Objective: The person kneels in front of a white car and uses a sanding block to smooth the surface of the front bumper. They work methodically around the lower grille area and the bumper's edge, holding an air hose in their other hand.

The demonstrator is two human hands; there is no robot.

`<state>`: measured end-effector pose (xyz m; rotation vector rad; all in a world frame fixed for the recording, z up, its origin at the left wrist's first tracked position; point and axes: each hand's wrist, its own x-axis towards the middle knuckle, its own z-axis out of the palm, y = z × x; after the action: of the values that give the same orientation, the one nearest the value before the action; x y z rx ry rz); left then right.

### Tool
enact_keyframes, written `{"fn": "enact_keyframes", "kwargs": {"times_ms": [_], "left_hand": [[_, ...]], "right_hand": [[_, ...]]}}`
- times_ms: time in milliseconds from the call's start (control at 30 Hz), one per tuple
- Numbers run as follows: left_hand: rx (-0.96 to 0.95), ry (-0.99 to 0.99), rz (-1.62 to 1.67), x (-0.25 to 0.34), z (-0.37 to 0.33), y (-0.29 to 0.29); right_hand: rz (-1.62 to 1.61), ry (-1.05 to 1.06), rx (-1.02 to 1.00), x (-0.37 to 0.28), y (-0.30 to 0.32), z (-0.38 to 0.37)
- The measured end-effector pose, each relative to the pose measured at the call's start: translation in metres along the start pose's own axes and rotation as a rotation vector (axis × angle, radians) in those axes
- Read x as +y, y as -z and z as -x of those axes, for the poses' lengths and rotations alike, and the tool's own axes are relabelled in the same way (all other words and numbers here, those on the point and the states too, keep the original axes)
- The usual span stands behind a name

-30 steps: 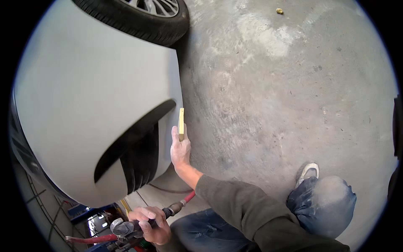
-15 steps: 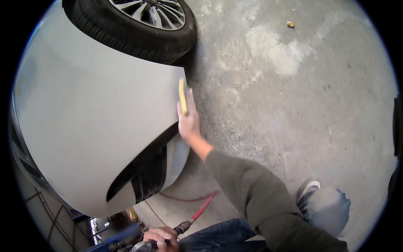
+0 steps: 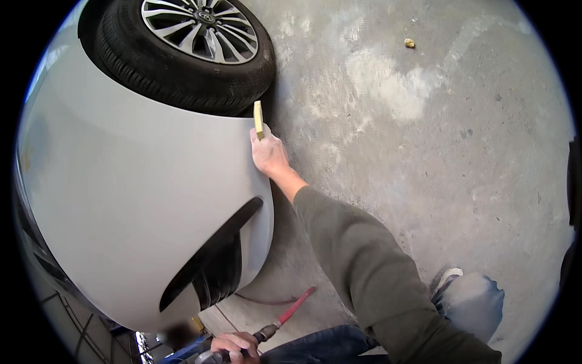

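My right hand (image 3: 268,155) presses a flat yellow sanding block (image 3: 258,119) against the edge of a white car bumper (image 3: 139,200), just below the front tyre (image 3: 182,73). The arm in a dark green sleeve reaches up from the lower right. At the bottom edge my left hand (image 3: 233,347) grips a metal air tool (image 3: 212,357) whose red hose (image 3: 295,306) trails over the floor. A dark curved vent (image 3: 212,261) cuts across the bumper's lower part.
The alloy wheel (image 3: 200,30) sits at the top. Grey concrete floor (image 3: 436,151) spreads to the right, with a small yellow scrap (image 3: 410,43) far off. My knee in blue jeans (image 3: 470,300) and a white shoe are at the lower right.
My right hand has slid the yellow block up along the bumper edge toward the tyre. The view has shifted so that more of the wheel shows.
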<state>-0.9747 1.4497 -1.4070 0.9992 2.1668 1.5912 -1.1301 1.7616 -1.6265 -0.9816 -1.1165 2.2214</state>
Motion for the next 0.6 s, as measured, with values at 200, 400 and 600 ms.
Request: {"fn": "enact_keyframes", "kwargs": {"times_ms": [200, 400, 600], "left_hand": [[-0.093, 0.0, 0.05, -0.006, 0.005, 0.018], [-0.197, -0.059, 0.107, -0.019, -0.01, 0.053], [-0.296, -0.045, 0.145, -0.022, -0.026, 0.041]], "right_hand": [[0.161, 0.397, 0.318, 0.049, -0.049, -0.006], [-0.199, 0.409, 0.235, 0.066, -0.063, -0.039], [0.21, 0.545, 0.368, 0.048, -0.077, 0.022]]}}
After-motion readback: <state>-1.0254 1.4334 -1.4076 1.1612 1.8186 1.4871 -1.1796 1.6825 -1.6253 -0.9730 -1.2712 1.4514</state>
